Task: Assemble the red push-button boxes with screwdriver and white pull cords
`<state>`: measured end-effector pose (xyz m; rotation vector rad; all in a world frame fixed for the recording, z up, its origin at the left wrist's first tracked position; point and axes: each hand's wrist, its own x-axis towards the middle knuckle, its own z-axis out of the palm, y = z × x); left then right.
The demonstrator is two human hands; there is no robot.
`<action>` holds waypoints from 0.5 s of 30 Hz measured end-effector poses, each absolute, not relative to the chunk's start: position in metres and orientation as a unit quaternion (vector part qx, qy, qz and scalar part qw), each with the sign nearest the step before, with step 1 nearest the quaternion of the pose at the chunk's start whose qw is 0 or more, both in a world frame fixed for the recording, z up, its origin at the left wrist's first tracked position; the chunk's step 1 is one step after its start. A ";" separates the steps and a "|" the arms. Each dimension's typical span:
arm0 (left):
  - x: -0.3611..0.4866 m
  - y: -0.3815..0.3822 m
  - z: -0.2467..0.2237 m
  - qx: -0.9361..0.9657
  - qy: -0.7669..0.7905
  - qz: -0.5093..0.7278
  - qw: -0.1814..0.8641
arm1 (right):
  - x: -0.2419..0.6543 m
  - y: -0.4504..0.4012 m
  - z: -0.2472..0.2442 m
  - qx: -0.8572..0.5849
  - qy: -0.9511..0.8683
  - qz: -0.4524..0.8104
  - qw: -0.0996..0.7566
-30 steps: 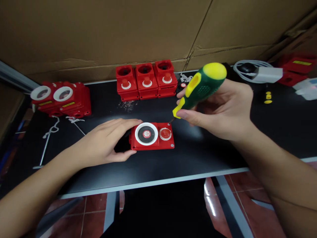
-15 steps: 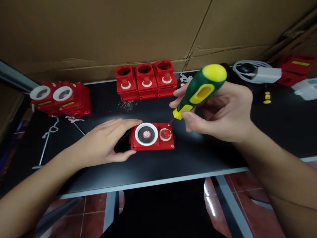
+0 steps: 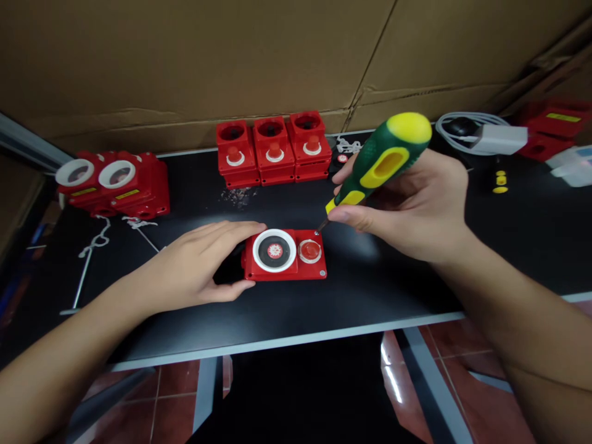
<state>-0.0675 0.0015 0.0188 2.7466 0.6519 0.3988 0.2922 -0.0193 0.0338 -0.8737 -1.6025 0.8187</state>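
Note:
A red box [image 3: 287, 275] with a white-rimmed round black face [image 3: 274, 250] and a red button [image 3: 310, 250] lies flat on the black table. My left hand [image 3: 203, 259] grips its left end, thumb on the near side and fingers on the far side. In my right hand [image 3: 411, 203] is a green and yellow screwdriver [image 3: 379, 161], its handle leaning up to the right. Its tip meets a screw [image 3: 317, 233] at the box's far right corner. Another screw [image 3: 322, 272] sits in the near right corner.
Several similar red boxes stand in a row [image 3: 272, 151] at the back and in a group [image 3: 139, 185] at the left. Metal rods with white cords [image 3: 84, 271] lie at left. A white adapter [image 3: 502, 140] with coiled cable and a small black-and-yellow tool [image 3: 500, 179] are at right.
The screwdriver's handle has tilted slightly further right, and the fingers of my right hand have shifted around it. The tip stays at the same screw; my left hand keeps its hold.

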 end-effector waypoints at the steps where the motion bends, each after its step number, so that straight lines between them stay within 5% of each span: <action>1: -0.067 0.001 0.019 0.953 0.226 0.140 0.145 | 0.291 -0.021 0.035 -0.368 -0.670 0.349 0.542; 15: -0.069 0.005 0.018 0.954 0.225 0.143 0.138 | 0.292 -0.020 0.036 -0.310 -0.705 0.407 0.491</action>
